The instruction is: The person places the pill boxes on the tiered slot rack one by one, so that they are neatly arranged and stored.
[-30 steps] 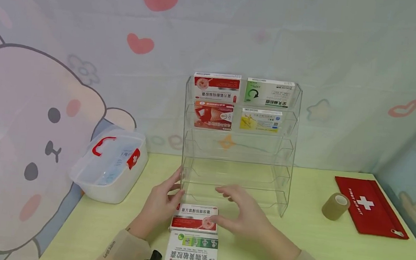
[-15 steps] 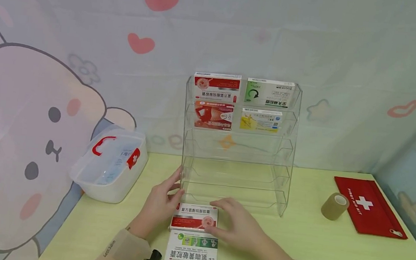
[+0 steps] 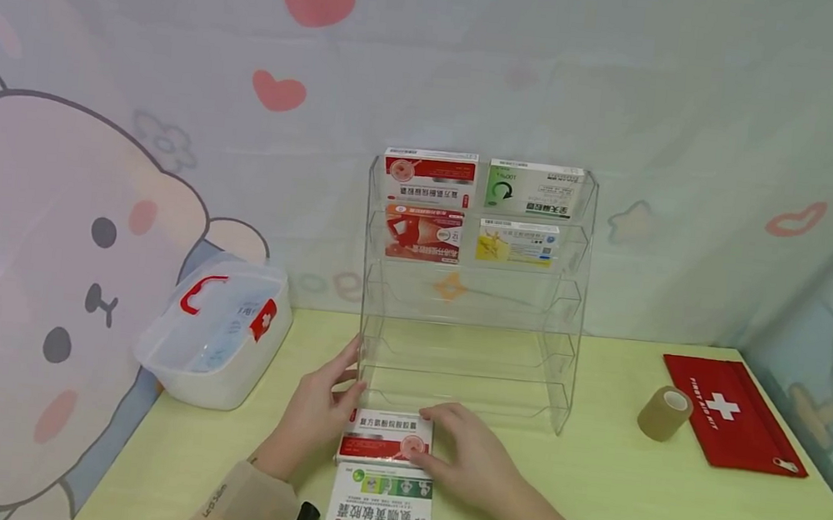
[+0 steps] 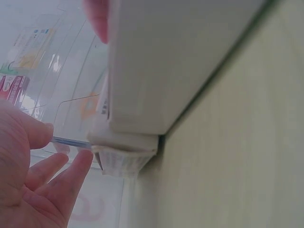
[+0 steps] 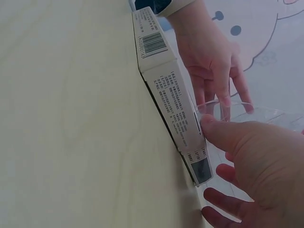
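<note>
At lower centre, a red-and-white box (image 3: 383,434) is touched by the right hand (image 3: 475,464); whether it is pinched cannot be told. A clear rack (image 3: 471,305) is clamped at its left edge by the left hand (image 3: 315,408).

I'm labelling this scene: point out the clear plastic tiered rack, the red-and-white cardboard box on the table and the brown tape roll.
Clear plastic tiered rack (image 3: 472,295): head view, middle tier.
Red-and-white cardboard box (image 3: 384,438): head view, upward face.
Brown tape roll (image 3: 661,417): head view, curved side.
</note>
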A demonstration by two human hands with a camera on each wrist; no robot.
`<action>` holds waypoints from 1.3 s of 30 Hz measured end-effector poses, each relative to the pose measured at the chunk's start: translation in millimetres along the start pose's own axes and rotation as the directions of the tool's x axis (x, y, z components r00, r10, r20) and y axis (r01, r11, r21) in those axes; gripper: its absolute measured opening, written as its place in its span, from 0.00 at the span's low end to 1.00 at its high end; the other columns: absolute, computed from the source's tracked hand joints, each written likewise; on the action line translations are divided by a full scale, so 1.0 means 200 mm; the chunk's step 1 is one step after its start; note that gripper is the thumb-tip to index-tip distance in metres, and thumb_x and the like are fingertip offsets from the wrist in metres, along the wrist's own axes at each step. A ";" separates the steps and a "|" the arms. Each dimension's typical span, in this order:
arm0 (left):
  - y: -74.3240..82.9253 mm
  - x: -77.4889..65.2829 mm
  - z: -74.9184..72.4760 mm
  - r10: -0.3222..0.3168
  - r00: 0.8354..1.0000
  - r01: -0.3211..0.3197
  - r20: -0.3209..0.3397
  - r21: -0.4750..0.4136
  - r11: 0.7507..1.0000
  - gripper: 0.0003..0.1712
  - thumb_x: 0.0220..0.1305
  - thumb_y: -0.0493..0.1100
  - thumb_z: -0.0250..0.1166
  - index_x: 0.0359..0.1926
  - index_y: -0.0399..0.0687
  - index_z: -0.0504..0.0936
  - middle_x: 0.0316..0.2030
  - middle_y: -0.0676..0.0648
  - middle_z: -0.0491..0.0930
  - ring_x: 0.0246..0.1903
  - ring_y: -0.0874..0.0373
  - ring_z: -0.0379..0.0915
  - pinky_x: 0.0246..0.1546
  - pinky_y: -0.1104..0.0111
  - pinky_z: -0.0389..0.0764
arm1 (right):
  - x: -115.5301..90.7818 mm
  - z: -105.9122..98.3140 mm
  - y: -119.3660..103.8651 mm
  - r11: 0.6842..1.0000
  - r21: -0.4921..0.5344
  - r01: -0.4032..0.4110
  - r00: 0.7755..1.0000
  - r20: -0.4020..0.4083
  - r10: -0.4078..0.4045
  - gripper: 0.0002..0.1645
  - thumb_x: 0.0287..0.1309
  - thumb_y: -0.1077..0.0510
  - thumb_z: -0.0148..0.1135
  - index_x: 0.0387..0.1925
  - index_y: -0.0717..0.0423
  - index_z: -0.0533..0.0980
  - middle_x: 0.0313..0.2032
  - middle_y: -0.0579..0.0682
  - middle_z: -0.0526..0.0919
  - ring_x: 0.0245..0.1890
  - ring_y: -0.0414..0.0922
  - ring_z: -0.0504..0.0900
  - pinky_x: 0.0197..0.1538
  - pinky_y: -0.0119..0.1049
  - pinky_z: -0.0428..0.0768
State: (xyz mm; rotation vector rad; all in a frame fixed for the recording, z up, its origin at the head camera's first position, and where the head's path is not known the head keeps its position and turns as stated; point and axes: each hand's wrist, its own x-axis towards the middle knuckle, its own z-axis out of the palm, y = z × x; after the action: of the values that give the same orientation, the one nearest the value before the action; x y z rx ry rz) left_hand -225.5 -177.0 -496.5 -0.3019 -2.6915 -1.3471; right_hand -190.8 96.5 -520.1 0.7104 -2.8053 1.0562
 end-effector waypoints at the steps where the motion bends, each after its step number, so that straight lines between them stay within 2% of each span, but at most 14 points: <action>1: 0.00 0.00 0.00 0.001 1.000 -0.001 0.001 0.000 1.000 0.50 0.77 0.37 0.69 0.88 0.73 0.56 0.80 0.49 0.74 0.68 0.46 0.84 0.64 0.53 0.89 | 0.00 0.00 0.00 1.000 -0.003 0.002 1.000 -0.004 -0.002 0.37 0.64 0.37 0.79 0.69 0.46 0.82 0.66 0.44 0.86 0.68 0.50 0.85 0.74 0.55 0.84; 5: -0.01 0.00 0.00 0.008 1.000 -0.008 0.001 -0.007 1.000 0.50 0.77 0.37 0.69 0.88 0.74 0.55 0.80 0.48 0.74 0.68 0.46 0.84 0.63 0.54 0.90 | 0.00 0.00 0.00 1.000 -0.001 0.005 1.000 -0.003 -0.005 0.38 0.62 0.41 0.82 0.70 0.47 0.81 0.67 0.46 0.86 0.70 0.52 0.84 0.75 0.56 0.83; 11: 0.00 0.00 -0.01 0.028 1.000 -0.028 0.008 -0.014 0.999 0.49 0.78 0.37 0.68 0.88 0.71 0.56 0.80 0.46 0.74 0.68 0.46 0.85 0.64 0.55 0.89 | -0.01 -0.01 -0.01 0.999 0.038 -0.021 1.000 0.018 0.020 0.43 0.57 0.44 0.84 0.71 0.51 0.80 0.69 0.51 0.85 0.71 0.57 0.83 0.76 0.61 0.81; 18: 0.00 0.00 0.00 0.033 0.999 -0.033 0.001 -0.003 0.999 0.50 0.77 0.37 0.69 0.89 0.71 0.56 0.80 0.46 0.74 0.68 0.45 0.85 0.63 0.54 0.90 | -0.01 0.00 -0.01 0.993 0.093 -0.068 0.998 0.010 0.067 0.44 0.54 0.47 0.87 0.71 0.52 0.81 0.66 0.50 0.84 0.65 0.53 0.85 0.71 0.59 0.85; 23: -0.01 0.00 0.00 0.038 0.999 -0.038 -0.004 -0.006 0.999 0.50 0.77 0.37 0.69 0.88 0.72 0.56 0.79 0.47 0.75 0.67 0.46 0.85 0.63 0.55 0.90 | -0.01 0.00 -0.03 0.992 0.093 -0.080 0.997 0.006 0.080 0.43 0.53 0.49 0.88 0.70 0.53 0.81 0.67 0.51 0.84 0.68 0.56 0.84 0.74 0.60 0.83; 29: -0.01 0.01 -0.01 0.069 0.998 -0.069 -0.016 -0.003 0.998 0.49 0.77 0.35 0.69 0.89 0.64 0.58 0.79 0.46 0.75 0.66 0.45 0.86 0.61 0.56 0.91 | -0.01 0.00 -0.04 0.991 0.091 -0.099 0.995 0.041 0.095 0.46 0.53 0.49 0.87 0.72 0.55 0.80 0.70 0.56 0.83 0.71 0.60 0.82 0.75 0.63 0.80; 34: -0.01 0.01 -0.01 0.076 0.997 -0.076 -0.013 -0.005 0.997 0.48 0.76 0.35 0.69 0.89 0.61 0.58 0.79 0.45 0.75 0.66 0.43 0.86 0.60 0.55 0.91 | 0.00 0.00 -0.02 0.989 0.107 -0.102 0.993 0.062 0.095 0.51 0.52 0.48 0.88 0.75 0.56 0.76 0.70 0.56 0.82 0.67 0.57 0.84 0.74 0.61 0.83; 39: 0.00 0.01 -0.01 0.055 0.999 -0.055 -0.004 -0.001 0.999 0.48 0.77 0.36 0.69 0.89 0.64 0.58 0.79 0.47 0.75 0.66 0.45 0.86 0.61 0.54 0.91 | -0.01 0.01 0.00 0.988 0.123 -0.097 0.994 0.055 0.091 0.51 0.48 0.46 0.90 0.73 0.54 0.78 0.66 0.53 0.82 0.62 0.53 0.85 0.69 0.59 0.85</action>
State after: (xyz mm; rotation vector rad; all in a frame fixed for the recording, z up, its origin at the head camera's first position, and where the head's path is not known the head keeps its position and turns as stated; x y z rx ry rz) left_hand -226.5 -178.7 -495.2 -0.3694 -2.6585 -1.3333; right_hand -189.9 96.5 -522.3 0.6280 -2.8598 1.2584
